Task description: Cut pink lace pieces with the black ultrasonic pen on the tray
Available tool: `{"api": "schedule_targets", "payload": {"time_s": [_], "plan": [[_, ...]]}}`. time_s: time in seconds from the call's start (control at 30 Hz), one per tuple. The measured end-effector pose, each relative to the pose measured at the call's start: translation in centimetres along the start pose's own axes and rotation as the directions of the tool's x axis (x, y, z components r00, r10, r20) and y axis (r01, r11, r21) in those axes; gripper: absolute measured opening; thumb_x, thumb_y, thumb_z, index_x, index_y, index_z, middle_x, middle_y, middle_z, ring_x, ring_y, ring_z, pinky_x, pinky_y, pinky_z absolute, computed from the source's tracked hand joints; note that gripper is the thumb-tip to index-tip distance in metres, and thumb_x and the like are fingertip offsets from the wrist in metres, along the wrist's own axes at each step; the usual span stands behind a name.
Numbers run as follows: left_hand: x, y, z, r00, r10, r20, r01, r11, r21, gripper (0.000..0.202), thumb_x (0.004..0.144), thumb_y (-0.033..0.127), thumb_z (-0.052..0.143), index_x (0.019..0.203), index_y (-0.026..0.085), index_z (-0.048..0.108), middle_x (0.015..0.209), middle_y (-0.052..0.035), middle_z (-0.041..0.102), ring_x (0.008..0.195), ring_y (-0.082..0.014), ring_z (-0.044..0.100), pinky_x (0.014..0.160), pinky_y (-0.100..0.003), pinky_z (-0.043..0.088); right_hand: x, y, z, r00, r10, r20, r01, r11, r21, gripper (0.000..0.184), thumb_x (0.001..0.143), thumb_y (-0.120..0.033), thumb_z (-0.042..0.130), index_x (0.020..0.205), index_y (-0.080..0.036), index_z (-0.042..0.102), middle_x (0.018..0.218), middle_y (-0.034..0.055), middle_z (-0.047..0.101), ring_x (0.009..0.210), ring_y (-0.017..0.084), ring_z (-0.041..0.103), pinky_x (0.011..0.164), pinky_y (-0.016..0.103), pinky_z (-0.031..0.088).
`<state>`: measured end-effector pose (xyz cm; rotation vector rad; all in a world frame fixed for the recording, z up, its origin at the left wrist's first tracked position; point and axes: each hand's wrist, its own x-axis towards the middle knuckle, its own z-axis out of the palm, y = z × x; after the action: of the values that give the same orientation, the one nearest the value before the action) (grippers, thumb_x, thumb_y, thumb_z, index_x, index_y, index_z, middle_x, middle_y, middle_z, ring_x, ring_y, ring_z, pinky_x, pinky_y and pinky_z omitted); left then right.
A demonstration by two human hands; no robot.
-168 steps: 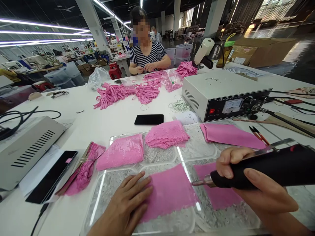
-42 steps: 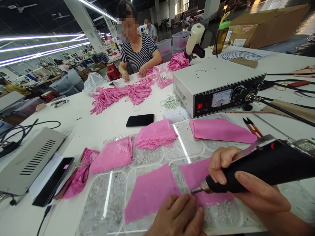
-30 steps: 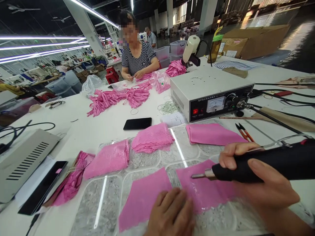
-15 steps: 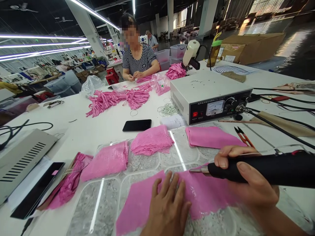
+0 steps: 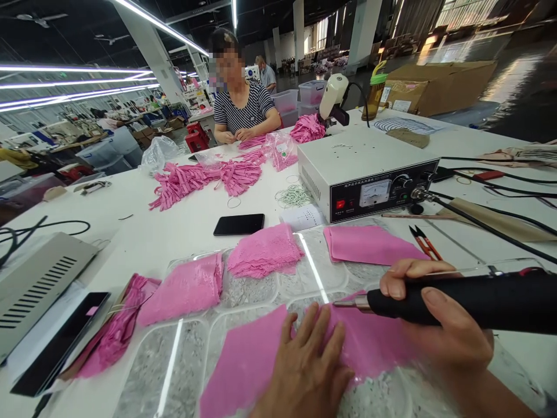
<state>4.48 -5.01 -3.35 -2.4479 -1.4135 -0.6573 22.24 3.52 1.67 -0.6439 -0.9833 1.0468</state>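
Two flat pieces of pink fabric lie side by side in front of me, a left piece [image 5: 242,363] and a right piece [image 5: 369,337]. My left hand [image 5: 307,360] rests flat across their inner edges with its fingers spread. Wrapped around a black handheld ultrasonic welder [image 5: 474,299] is my right hand [image 5: 452,325]. The welder's metal tip points left, at the upper edge of the right piece, just beyond my left fingertips. Whether the tip touches the fabric I cannot tell. Beneath the fabric is a clear patterned sheet [image 5: 172,366].
Pink fabric stacks [image 5: 265,252] lie beyond my hands, near a black phone [image 5: 238,224]. A control box [image 5: 369,174] with cables and orange-handled snips [image 5: 425,242] are at the right. Across the table sits a person [image 5: 243,110] beside pink strips [image 5: 187,183].
My left hand has slid slightly to the right over the fabric. My right hand holds the welder in nearly the same place. The view has shifted a little.
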Motion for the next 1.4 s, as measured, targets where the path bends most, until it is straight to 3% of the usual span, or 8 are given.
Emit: {"api": "schedule_targets", "payload": {"time_s": [0.53,0.7,0.8,1.13,1.33,1.4], "plan": [[-0.1,-0.5,-0.2,0.998,0.042,0.044,-0.042,0.999,-0.011,0.043,0.098,0.047,0.042,0.124,0.018,0.060,0.131,-0.0090,0.060,0.121,-0.0271,0.053,0.096,-0.042,0.036,-0.1,0.8,-0.6,0.994,-0.004,0.108,0.008,0.999,-0.039,0.004,0.082,-0.026,0.062,0.083,-0.023,0.063,0.077,0.0017,0.057,0.061,0.016,0.056,0.060,0.035,0.051],[0.1,-0.6,-0.3,0.999,0.042,0.019,-0.041,0.999,-0.023,0.042,0.099,0.045,0.041,0.125,0.018,0.059,0.131,-0.0092,0.060,0.120,-0.0272,0.054,0.095,-0.042,0.035,1.1,-0.3,-1.6,0.996,-0.051,-0.078,0.052,0.999,0.011,0.005,0.075,-0.025,0.063,0.079,-0.024,0.066,0.077,0.0011,0.055,0.059,0.015,0.050,0.057,0.033,0.050],[0.2,-0.7,-0.3,0.999,0.054,0.007,-0.054,0.998,-0.023,0.041,0.099,0.045,0.041,0.124,0.017,0.060,0.129,-0.0088,0.062,0.120,-0.0271,0.054,0.094,-0.042,0.035,1.2,-0.5,-2.3,0.992,-0.037,-0.119,0.038,0.999,0.013,0.004,0.073,-0.025,0.063,0.077,-0.023,0.065,0.075,0.0008,0.054,0.058,0.015,0.049,0.056,0.032,0.049],[0.4,-1.0,-0.2,0.997,0.069,-0.031,-0.070,0.997,-0.018,0.041,0.097,0.047,0.045,0.120,0.019,0.063,0.126,-0.0071,0.064,0.119,-0.0260,0.056,0.096,-0.040,0.033,0.6,0.5,-2.5,0.999,0.003,0.035,-0.003,1.000,0.003,0.008,0.081,-0.029,0.064,0.086,-0.024,0.065,0.080,0.0017,0.057,0.063,0.015,0.055,0.062,0.033,0.051],[0.3,-1.2,0.1,0.997,0.077,-0.030,-0.078,0.997,-0.029,0.041,0.097,0.047,0.045,0.122,0.018,0.062,0.126,-0.0086,0.063,0.120,-0.0266,0.055,0.098,-0.040,0.033,0.7,0.4,-2.3,0.998,-0.006,0.054,0.008,1.000,-0.026,0.003,0.082,-0.026,0.062,0.083,-0.024,0.064,0.080,0.0014,0.057,0.063,0.015,0.055,0.062,0.034,0.051],[0.2,-1.2,0.1,0.997,0.077,-0.027,-0.078,0.996,-0.031,0.041,0.097,0.047,0.045,0.122,0.018,0.062,0.127,-0.0084,0.063,0.119,-0.0266,0.055,0.098,-0.039,0.033,1.0,0.1,-2.3,0.999,-0.031,0.013,0.031,0.999,-0.023,0.004,0.080,-0.025,0.062,0.083,-0.024,0.065,0.078,0.0011,0.057,0.061,0.015,0.054,0.061,0.034,0.051]]}}
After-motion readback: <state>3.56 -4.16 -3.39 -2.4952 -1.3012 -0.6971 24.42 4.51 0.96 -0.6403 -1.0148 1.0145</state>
